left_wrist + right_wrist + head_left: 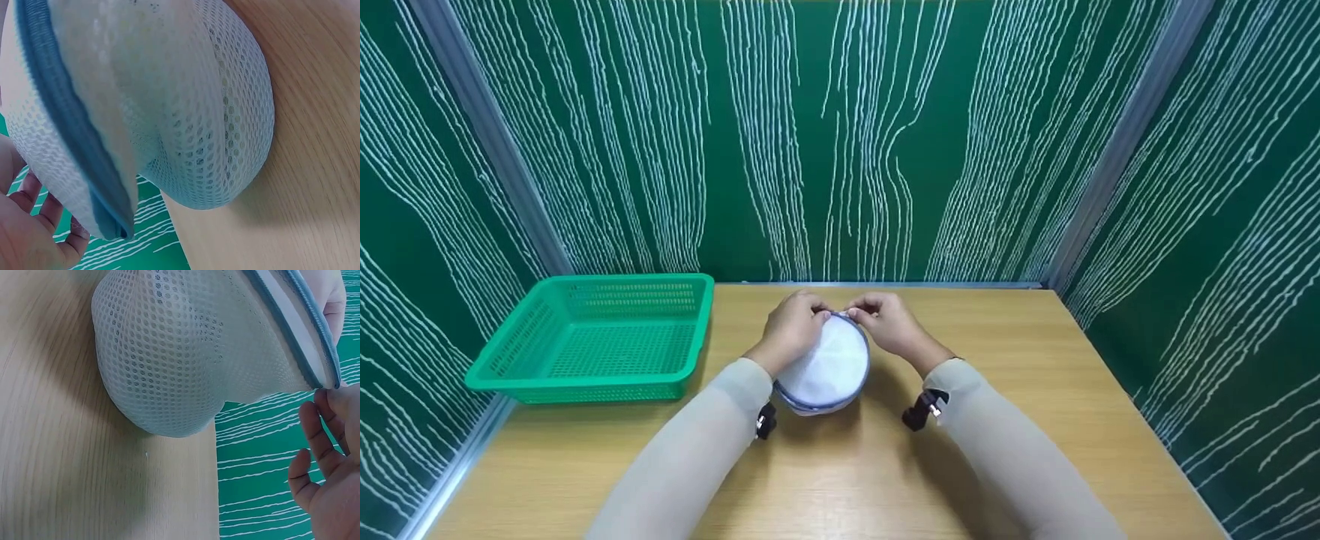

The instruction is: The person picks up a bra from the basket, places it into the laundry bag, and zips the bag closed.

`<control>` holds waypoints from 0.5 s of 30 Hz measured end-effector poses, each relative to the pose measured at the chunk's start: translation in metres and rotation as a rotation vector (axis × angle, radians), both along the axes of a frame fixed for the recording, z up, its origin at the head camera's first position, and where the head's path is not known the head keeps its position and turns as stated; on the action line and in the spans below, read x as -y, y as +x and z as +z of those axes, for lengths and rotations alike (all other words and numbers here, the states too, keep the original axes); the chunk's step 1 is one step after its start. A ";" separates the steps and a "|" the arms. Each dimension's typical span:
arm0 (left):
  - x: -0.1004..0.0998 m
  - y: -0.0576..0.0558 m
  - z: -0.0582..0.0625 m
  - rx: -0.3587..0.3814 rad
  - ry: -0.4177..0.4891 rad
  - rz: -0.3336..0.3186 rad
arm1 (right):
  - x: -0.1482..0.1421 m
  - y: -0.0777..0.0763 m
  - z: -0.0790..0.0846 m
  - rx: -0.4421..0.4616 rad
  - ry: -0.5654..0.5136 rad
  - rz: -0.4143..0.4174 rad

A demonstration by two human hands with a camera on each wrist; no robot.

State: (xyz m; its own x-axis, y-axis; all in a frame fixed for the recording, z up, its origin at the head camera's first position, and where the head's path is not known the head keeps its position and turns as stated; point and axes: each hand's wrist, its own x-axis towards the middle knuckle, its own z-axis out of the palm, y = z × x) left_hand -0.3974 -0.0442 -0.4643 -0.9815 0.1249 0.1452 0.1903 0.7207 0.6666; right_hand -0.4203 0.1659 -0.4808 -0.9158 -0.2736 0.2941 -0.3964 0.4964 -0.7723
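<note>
A white mesh laundry bag (829, 367) with blue trim stands on the table between my hands, its round flat top facing up. In both wrist views its rounded mesh side (197, 112) bulges out over the wood. My left hand (797, 328) pinches the far rim, thumb on top; in the left wrist view its other fingers lie behind the bag's edge. Just to the right along that rim, my right hand (889, 322) pinches the trim between thumb and index finger. The right wrist view shows its remaining fingers (320, 444) loosely bent, off the bag.
A green plastic basket (622, 349) with slotted walls stands on the left of the wooden table (1035, 405). Green panels (840, 150) with white wavy lines enclose the back and sides, joined by grey metal posts (1117, 150).
</note>
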 end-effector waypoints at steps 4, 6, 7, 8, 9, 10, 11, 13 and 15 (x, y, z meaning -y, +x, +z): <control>0.000 0.001 0.001 0.007 -0.007 0.010 | 0.000 0.000 -0.002 -0.019 -0.001 -0.005; -0.001 0.001 0.002 0.016 -0.007 0.014 | 0.000 0.000 -0.002 -0.030 0.000 -0.006; -0.001 0.001 0.002 0.018 -0.007 0.015 | 0.000 0.000 -0.003 -0.036 0.001 -0.008; 0.000 0.001 0.002 0.023 -0.004 0.014 | 0.000 0.000 -0.002 -0.042 0.001 -0.007; 0.000 0.001 0.003 0.025 -0.001 0.013 | 0.000 -0.001 -0.003 -0.051 0.003 -0.006; 0.000 0.001 0.002 0.027 0.001 0.013 | 0.000 -0.001 -0.003 -0.056 0.004 -0.005; 0.001 0.001 0.002 0.029 0.005 0.013 | 0.000 -0.001 -0.003 -0.060 0.004 -0.003; 0.003 0.000 0.001 0.027 0.009 0.016 | -0.001 -0.001 -0.003 -0.066 0.005 -0.004; 0.006 -0.001 -0.001 0.031 0.016 0.029 | -0.002 -0.001 -0.004 -0.064 0.004 -0.005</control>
State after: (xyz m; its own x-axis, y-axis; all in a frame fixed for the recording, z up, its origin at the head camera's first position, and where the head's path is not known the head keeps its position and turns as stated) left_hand -0.3983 -0.0500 -0.4651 -0.9887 0.0946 0.1164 0.1488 0.7150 0.6831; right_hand -0.4211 0.1675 -0.4844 -0.8966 -0.2702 0.3509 -0.4422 0.5014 -0.7437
